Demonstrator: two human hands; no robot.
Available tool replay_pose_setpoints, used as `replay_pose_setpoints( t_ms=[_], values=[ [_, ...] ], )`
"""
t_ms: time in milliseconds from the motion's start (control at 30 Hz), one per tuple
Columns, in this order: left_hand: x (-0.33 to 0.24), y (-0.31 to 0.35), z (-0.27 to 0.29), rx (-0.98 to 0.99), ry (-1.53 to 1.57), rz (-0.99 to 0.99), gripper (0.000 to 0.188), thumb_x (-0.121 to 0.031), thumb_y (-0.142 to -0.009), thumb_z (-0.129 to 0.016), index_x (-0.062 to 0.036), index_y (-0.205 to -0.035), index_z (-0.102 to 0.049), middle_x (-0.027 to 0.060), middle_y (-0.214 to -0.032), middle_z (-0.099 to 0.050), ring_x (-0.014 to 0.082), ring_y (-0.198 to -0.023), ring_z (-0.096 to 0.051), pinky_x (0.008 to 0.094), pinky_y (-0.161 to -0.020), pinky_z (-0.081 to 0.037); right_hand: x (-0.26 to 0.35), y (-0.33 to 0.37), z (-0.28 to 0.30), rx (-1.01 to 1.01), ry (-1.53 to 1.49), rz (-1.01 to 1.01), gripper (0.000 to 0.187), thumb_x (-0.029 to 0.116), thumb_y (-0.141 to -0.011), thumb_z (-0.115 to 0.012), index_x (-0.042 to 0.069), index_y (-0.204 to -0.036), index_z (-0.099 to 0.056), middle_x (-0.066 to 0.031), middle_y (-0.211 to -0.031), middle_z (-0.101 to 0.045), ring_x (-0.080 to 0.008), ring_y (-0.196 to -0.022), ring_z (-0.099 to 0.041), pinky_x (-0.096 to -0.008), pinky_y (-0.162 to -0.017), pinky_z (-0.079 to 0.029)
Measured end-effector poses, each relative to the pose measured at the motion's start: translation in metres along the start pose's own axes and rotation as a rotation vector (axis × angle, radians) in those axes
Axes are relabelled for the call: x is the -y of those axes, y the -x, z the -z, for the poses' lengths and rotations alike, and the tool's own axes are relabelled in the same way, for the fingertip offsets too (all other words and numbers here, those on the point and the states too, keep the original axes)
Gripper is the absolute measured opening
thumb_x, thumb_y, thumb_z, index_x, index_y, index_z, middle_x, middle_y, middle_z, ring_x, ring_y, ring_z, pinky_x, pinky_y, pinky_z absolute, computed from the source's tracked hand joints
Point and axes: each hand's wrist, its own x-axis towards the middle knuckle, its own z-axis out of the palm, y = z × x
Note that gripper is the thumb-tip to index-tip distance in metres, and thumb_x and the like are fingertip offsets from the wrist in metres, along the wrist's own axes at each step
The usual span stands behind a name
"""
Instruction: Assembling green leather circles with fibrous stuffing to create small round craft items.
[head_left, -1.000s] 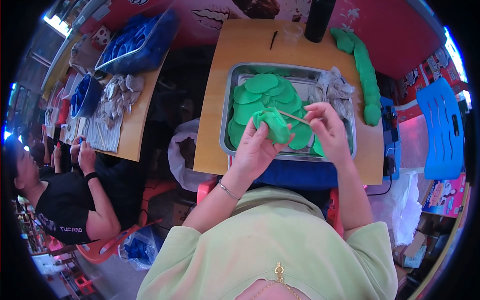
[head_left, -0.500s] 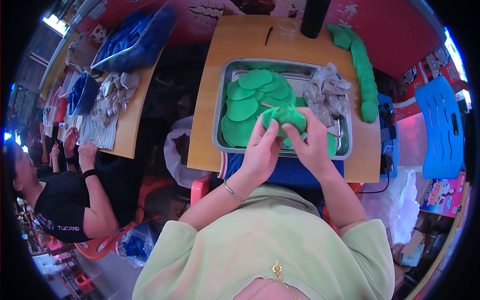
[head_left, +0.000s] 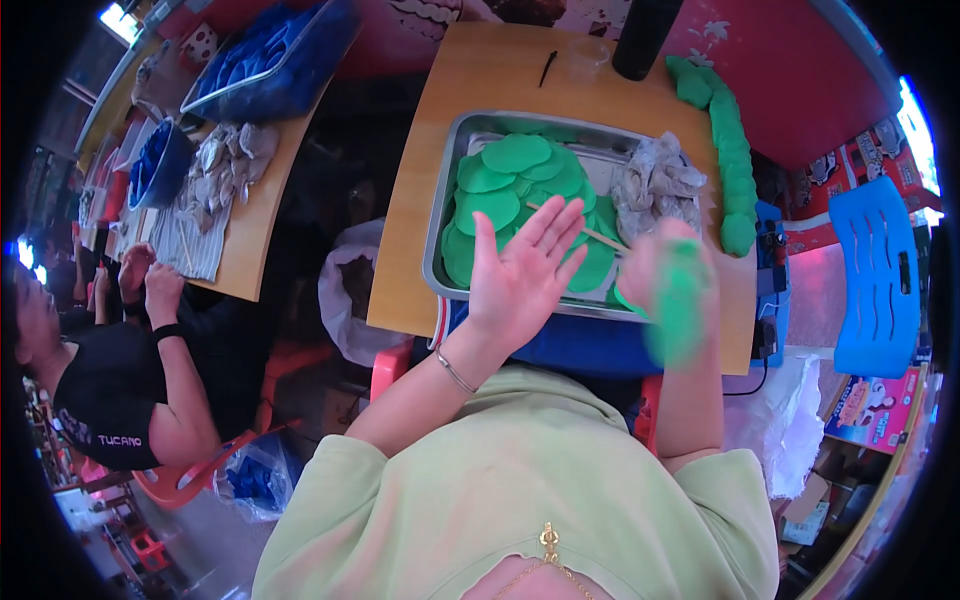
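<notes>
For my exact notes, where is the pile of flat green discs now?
In the head view, the pile of flat green discs lies mainly in the left part of the metal tray, beyond the left hand and left of the crumpled plastic bag.

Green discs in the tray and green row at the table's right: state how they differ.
The green discs look flat; the green row looks lumpy. The discs form a broad, overlapping heap inside the tray; the row runs long and narrow along the table. Both are green.
</notes>
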Motion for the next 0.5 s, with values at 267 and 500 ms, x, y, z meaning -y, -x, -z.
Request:
replay_pose_setpoints(
  t_ms=[267,500],
  values=[
    [0.002,0.006,0.000,0.190,-0.100,0.136,0.063,-0.053,-0.096,-0.035,-0.0075,-0.140,-0.033,0.0088,-0.136,-0.043,0.0219,-0.126,-0.042,0.0454,-0.106,-0.036,-0.004,-0.017,-0.011,-0.215,1.294,0.044,0.020,0.019,-0.088,-0.064,0.000,-0.090,-0.056,-0.0038,-0.069,-0.055,-0.0100,-0.063,-0.049,-0.0267,-0.057,-0.042],
    [0.004,0.003,0.001,0.053,-0.278,0.055,0.030,-0.016,-0.098,-0.046,-0.0026,-0.125,-0.046,0.0083,-0.120,-0.055,0.0194,-0.107,-0.058,0.0406,-0.095,-0.051,-0.013,-0.020,-0.010,-0.384,1.147,0.196,0.020,0.020,-0.093,-0.056,0.000,-0.088,-0.057,-0.0085,-0.067,-0.055,-0.0120,-0.060,-0.050,-0.0273,-0.056,-0.042]
  ],
)
